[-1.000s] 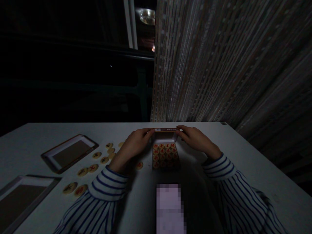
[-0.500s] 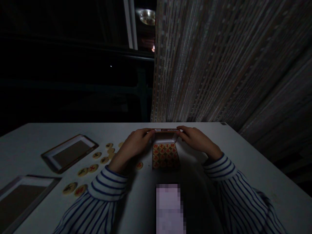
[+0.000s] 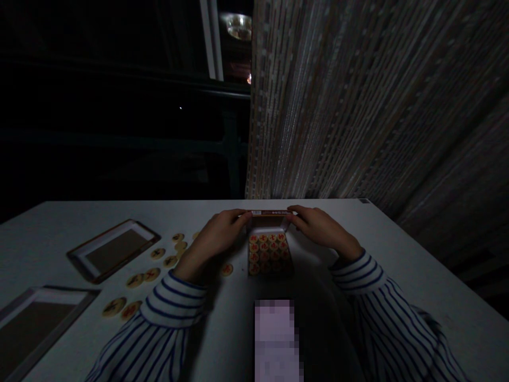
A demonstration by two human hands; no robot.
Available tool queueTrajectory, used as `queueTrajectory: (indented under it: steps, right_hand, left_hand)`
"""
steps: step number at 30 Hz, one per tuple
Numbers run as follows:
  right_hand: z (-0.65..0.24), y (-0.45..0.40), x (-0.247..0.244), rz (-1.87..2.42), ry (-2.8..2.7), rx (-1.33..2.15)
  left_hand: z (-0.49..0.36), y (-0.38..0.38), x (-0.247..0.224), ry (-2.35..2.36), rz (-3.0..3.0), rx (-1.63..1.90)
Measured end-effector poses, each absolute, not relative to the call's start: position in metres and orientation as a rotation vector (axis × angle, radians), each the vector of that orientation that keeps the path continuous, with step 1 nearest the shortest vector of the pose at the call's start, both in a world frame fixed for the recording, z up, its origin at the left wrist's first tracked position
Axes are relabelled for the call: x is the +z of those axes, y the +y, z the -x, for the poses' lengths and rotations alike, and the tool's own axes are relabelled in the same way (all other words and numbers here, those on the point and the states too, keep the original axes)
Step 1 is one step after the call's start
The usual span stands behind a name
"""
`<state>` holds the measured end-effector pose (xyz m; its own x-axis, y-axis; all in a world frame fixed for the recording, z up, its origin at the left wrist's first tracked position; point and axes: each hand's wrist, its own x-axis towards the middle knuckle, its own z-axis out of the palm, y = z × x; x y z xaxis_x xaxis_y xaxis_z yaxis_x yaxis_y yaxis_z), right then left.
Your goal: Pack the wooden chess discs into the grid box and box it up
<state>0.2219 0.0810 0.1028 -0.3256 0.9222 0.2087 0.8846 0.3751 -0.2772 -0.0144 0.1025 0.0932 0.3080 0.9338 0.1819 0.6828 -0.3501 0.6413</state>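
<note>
My left hand (image 3: 220, 231) and my right hand (image 3: 320, 228) pinch the two upper corners of a small cardboard box (image 3: 270, 222). It is raised at a tilt, its printed edge with a barcode at the top and its brown inside facing me. Directly in front of it, red-marked Chinese chess pieces (image 3: 273, 246) lie in neat rows; whether they sit inside the same box or a separate part, I cannot tell. A single red-marked chess piece (image 3: 227, 269) lies on the table left of the rows.
On the white table (image 3: 222, 339), loose chess pieces (image 3: 158, 253) are scattered left of my forearm. Two shallow open boxes, a farther box (image 3: 119, 249) and a nearer box (image 3: 37, 323), lie at the left. A phone with a blurred screen (image 3: 276, 339) is in front. A string curtain (image 3: 318, 106) hangs behind.
Hands, raised box and chess pieces stay almost where they were. Only a very slight shift of my left forearm shows.
</note>
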Motion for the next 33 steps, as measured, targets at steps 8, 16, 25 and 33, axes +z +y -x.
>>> queueTrajectory:
  steps: [8, 16, 25, 33]
  right_hand:
    - [-0.2217, 0.0797, 0.104, 1.574, -2.317, 0.159]
    - [-0.2225, 0.0791, 0.1044, 1.604, -2.338, 0.162]
    - [-0.2238, 0.077, 0.104, 1.611, -2.362, 0.145]
    - [-0.2248, 0.0744, 0.1053, 1.607, -2.38, 0.176]
  left_hand:
    - [0.0151, 0.1011, 0.095, 1.424, -2.155, 0.745]
    - [0.0146, 0.1007, 0.0964, 1.405, -2.149, 0.723]
    - [0.0171, 0.101, 0.0954, 1.417, -2.176, 0.714]
    - [0.0177, 0.0982, 0.0987, 1.392, -2.169, 0.691]
